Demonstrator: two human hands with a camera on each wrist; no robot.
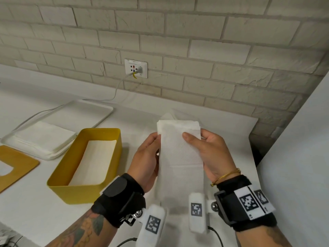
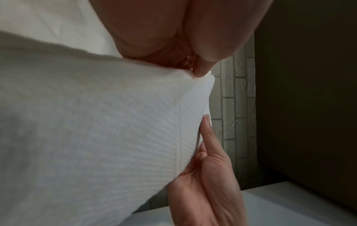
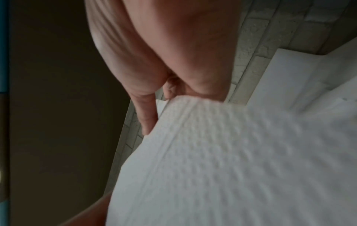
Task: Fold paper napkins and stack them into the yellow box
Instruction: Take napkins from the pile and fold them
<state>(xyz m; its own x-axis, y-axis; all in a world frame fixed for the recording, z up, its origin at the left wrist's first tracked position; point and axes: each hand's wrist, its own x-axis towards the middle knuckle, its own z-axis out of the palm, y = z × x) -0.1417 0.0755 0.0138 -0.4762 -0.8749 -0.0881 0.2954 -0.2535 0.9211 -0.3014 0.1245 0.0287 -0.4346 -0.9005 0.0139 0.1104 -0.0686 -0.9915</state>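
A long folded white paper napkin (image 1: pixel 179 157) is held upright above the white counter, between both hands. My left hand (image 1: pixel 147 155) grips its left edge, fingers hidden behind the paper. My right hand (image 1: pixel 206 152) pinches the right edge, thumb lying across the front. The wrist views show the textured napkin (image 2: pixel 108 130) (image 3: pixel 231 160) close up, with my left hand (image 2: pixel 173 38) and right hand (image 3: pixel 164 53) pinching its top edge. The yellow box (image 1: pixel 85 164) stands to the left of my hands, with a folded napkin (image 1: pixel 94 161) lying flat inside.
A white tray (image 1: pixel 92 111) at the back left holds a stack of unfolded napkins (image 1: pixel 44 136). The box's yellow lid (image 1: pixel 16 163) with a cut-out lies at the far left. A cable runs from a wall socket (image 1: pixel 136 68). A white panel (image 1: pixel 302 139) rises on the right.
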